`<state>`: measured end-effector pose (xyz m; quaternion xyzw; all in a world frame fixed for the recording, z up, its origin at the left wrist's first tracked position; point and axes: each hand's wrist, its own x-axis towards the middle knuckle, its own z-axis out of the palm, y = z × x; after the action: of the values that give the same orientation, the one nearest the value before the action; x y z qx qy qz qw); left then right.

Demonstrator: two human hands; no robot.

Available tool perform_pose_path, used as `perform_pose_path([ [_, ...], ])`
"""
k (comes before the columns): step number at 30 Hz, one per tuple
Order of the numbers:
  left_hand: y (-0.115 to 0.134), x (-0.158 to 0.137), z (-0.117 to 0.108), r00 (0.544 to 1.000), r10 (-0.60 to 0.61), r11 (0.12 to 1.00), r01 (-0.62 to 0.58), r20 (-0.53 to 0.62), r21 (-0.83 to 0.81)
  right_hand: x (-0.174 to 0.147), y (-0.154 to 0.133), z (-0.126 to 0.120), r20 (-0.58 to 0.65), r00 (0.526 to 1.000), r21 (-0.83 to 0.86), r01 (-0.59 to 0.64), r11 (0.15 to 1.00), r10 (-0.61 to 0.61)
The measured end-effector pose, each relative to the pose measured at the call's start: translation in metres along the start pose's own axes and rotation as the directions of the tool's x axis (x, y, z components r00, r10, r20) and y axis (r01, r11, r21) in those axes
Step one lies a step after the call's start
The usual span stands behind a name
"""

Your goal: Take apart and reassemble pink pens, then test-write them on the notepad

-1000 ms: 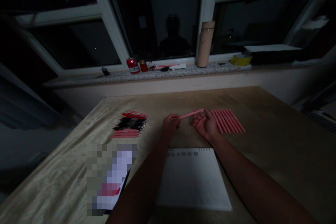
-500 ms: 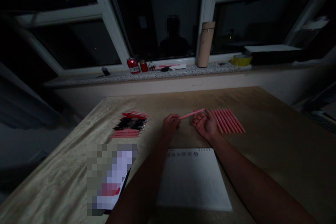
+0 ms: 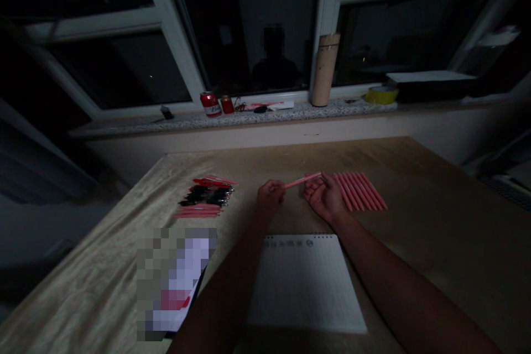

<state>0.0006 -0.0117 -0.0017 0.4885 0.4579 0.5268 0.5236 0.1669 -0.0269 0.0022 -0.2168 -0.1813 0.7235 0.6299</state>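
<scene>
Between my two hands a pink pen [image 3: 299,180] is held above the table, slanting up to the right. My left hand [image 3: 271,197] pinches its left end. At the other end, the thumb and fingers of my right hand [image 3: 326,198] close on it, palm turned up. Just right of that hand lies a neat row of several pink pens [image 3: 360,191], side by side. On the left of the table is a pile of pens: red ones [image 3: 211,181] at the back, black ones [image 3: 205,195] in the middle, pink ones [image 3: 199,211] in front.
A spiral notebook [image 3: 309,285] lies in front of me under my forearms. Left of it is a blurred-out flat device or sheet [image 3: 182,282]. The windowsill holds a red can [image 3: 211,104], a small red jar [image 3: 227,104], a tall tan cylinder [image 3: 326,71] and yellow tape [image 3: 381,95].
Almost nothing moves. The fingers of my right hand shift very slightly at the pen's right end.
</scene>
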Motion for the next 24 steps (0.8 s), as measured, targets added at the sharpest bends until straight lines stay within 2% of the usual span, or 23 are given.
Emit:
perform_pose_path([
  [12, -0.0041, 0.0019, -0.0013, 1.0, 0.01, 1.0, -0.01, 0.017, 0.008, -0.0013, 0.0003, 0.0023, -0.002, 1.0, 0.002, 0.012, 1.0, -0.012],
  [24, 0.0009, -0.0003, 0.0003, 1.0, -0.005, 1.0, 0.006, -0.014, 0.009, 0.0, 0.0004, 0.0006, -0.007, 1.0, -0.012, 0.005, 1.0, -0.005],
])
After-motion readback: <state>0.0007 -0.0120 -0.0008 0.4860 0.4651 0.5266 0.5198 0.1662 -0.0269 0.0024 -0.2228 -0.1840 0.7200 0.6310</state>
